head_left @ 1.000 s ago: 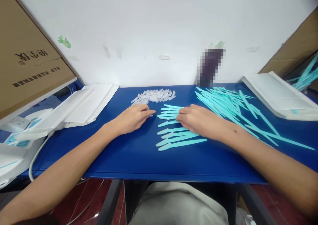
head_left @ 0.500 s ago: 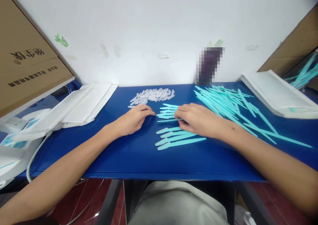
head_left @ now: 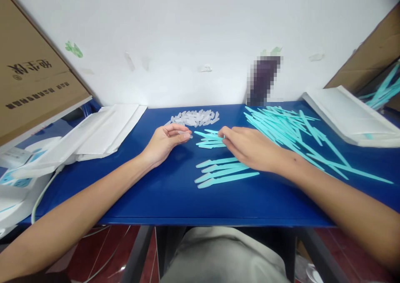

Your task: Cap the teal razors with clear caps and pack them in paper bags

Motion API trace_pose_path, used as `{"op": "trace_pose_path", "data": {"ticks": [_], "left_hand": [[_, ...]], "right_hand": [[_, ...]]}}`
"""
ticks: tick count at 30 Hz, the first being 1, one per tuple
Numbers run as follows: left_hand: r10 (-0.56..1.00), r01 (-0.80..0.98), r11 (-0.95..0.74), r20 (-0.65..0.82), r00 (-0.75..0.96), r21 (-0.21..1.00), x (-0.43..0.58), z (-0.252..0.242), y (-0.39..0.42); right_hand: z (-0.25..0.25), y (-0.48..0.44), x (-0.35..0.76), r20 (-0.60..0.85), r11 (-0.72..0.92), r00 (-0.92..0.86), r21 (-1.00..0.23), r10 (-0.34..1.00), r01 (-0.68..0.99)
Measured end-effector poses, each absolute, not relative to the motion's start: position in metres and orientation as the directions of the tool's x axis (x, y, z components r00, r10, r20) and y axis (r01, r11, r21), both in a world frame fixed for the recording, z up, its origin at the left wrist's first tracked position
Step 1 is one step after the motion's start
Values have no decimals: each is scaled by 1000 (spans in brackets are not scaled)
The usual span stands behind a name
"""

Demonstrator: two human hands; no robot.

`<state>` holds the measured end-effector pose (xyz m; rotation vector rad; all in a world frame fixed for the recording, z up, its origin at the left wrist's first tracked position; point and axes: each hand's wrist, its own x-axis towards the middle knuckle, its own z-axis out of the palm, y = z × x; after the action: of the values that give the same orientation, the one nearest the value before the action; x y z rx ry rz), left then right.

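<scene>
My left hand [head_left: 165,142] is closed, pinching a small clear blade cap [head_left: 187,133] between thumb and fingers. Just across from it, my right hand [head_left: 240,143] is closed on a turquoise eyebrow razor [head_left: 201,133], whose tip points at the cap with a small gap between them. Under and beside that razor lie several loose turquoise razors [head_left: 208,142], partly hidden by my right hand. Closer to me, a row of razors [head_left: 225,181] with clear caps on their blade ends lies side by side. Behind my left hand is a pile of clear caps [head_left: 195,117].
A large heap of turquoise razors [head_left: 281,127] spreads over the blue table [head_left: 150,204] at right. White padded envelopes [head_left: 106,137] lie at left near a white device [head_left: 15,199]. Another white envelope [head_left: 353,116] rests at right. Cardboard boxes [head_left: 37,66] stand at both sides.
My left hand has turned palm inward and lifted, now showing a cap in its fingertips. My right hand has raised its razor away from me, toward the cap.
</scene>
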<state>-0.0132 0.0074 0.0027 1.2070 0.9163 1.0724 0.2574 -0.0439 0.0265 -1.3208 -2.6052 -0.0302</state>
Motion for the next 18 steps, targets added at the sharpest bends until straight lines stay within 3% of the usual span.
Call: {"op": "trace_pose_path", "data": {"ticks": [7, 18], "left_hand": [[955, -39, -131, 137, 264, 991, -13, 1, 5], [949, -12, -127, 125, 288, 992, -15, -4, 9]], "right_hand": [[26, -45, 258, 201, 600, -570, -139, 796, 788], [25, -44, 259, 202, 581, -556, -95, 806, 808]]}}
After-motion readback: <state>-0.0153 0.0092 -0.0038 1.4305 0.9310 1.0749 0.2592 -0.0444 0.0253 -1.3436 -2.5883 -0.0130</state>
